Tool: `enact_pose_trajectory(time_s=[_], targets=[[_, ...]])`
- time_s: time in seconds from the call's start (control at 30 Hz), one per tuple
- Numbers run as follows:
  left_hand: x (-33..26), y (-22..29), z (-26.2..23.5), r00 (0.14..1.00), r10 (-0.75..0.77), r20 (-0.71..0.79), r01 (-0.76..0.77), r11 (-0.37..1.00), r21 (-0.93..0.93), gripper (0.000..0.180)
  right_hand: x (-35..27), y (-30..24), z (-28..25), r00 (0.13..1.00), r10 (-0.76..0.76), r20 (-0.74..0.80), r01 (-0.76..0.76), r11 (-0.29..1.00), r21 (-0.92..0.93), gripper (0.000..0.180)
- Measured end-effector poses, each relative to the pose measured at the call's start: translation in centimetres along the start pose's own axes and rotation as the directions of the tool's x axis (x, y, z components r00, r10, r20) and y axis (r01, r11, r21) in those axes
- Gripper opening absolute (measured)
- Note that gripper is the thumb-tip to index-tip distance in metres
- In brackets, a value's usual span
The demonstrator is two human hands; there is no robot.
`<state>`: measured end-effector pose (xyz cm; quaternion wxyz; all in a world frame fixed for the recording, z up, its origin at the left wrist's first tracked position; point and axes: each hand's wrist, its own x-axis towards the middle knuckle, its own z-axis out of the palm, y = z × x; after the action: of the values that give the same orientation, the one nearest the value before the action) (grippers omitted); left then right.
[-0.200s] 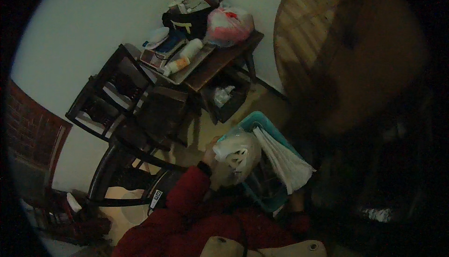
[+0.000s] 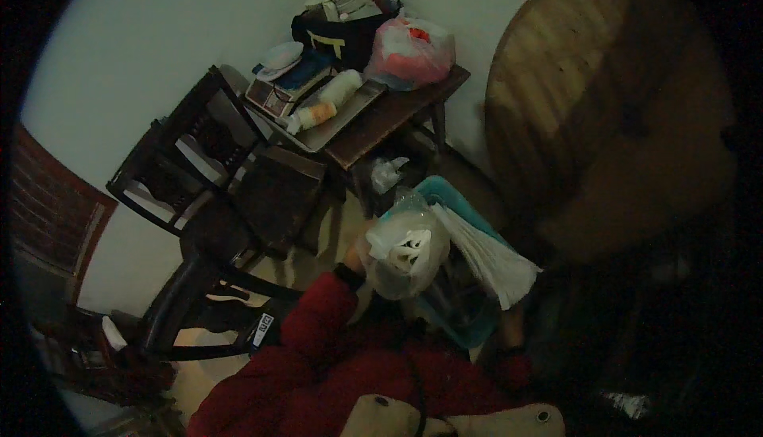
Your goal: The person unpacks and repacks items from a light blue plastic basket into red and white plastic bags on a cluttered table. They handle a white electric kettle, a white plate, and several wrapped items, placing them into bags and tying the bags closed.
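Observation:
My left hand (image 2: 354, 256) holds up a crumpled clear plastic bag (image 2: 401, 253) with white stuff inside, and the bag hides most of the hand. It hangs over a teal plastic bin (image 2: 445, 195) on the floor. A white folded plastic bag (image 2: 486, 261) lies slanted across the bin toward the right. My right hand (image 2: 513, 332) sits in dim light just below that bag's lower end, at the bin's near edge. Whether it grips anything is unclear. Both sleeves are red.
A small wooden table (image 2: 397, 115) by the wall carries a metal tray (image 2: 334, 123), a white bottle (image 2: 324, 103), a black bag (image 2: 343, 32) and a pink bag (image 2: 413, 52). Dark wooden chairs (image 2: 214, 199) stand at the left. A round wooden tabletop (image 2: 588, 79) leans at the right.
The clear plastic bag in my left hand has risen slightly. Everything else looks the same.

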<state>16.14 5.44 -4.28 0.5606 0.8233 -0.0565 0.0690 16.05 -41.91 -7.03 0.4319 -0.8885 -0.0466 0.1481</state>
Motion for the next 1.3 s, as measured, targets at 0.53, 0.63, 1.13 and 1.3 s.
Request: enact_pose_trajectory(time_s=[0.53,0.63,1.13,1.3], targets=[[5.6,-0.6,-15.3,0.783,-0.529,-0.327,0.088,0.615,-0.783,0.046,30.3,-29.7,2.3,0.958,-0.244,0.149,0.221,0.963,0.154,0.031],[6.5,-0.6,-16.1,0.710,-0.600,-0.369,0.096,0.601,-0.794,0.046,35.6,-36.2,1.8,0.874,-0.371,0.314,0.386,0.922,0.014,0.035],[7.7,4.2,-8.8,0.284,-0.842,-0.458,0.087,0.498,-0.863,0.046,53.3,-44.8,4.2,0.426,-0.511,0.747,0.550,0.801,0.235,0.030],[7.8,5.3,-5.9,0.231,-0.888,-0.399,0.093,0.428,-0.899,0.046,56.3,-42.3,5.4,0.506,-0.243,0.827,0.514,0.856,-0.063,0.030]])
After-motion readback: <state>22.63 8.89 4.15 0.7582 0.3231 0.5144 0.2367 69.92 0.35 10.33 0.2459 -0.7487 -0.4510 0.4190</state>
